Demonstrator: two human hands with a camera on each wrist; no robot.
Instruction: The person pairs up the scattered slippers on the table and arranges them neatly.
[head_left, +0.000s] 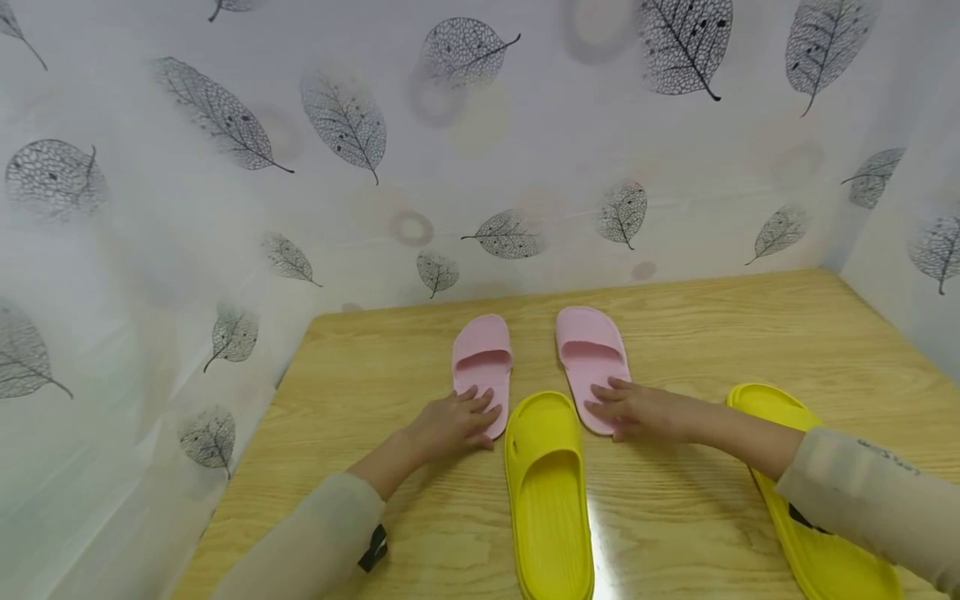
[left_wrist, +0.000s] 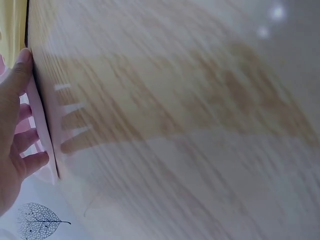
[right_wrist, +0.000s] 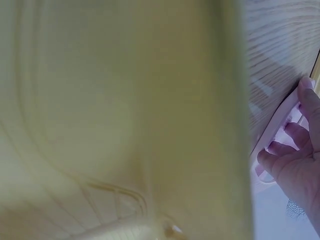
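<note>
Two pink slippers lie side by side toward the back of the wooden surface, their toe ends pointing away. My left hand (head_left: 450,427) rests with spread fingers over the heel of the left pink slipper (head_left: 482,336). On the heel of the right pink slipper (head_left: 591,327), my right hand (head_left: 651,414) lies in much the same way. In the left wrist view the thumb (left_wrist: 21,70) touches the slipper's edge while the other fingers reach over its sole. A yellow slipper (head_left: 553,525) stands between the two forearms, its toe end near the pink heels.
A second yellow slipper (head_left: 840,562) lies at right, partly hidden beneath the right forearm; a blurred yellow surface (right_wrist: 125,100) fills much of the right wrist view. Leaf-patterned sheeting (head_left: 525,150) encloses the wooden surface (head_left: 360,367) at the back and sides.
</note>
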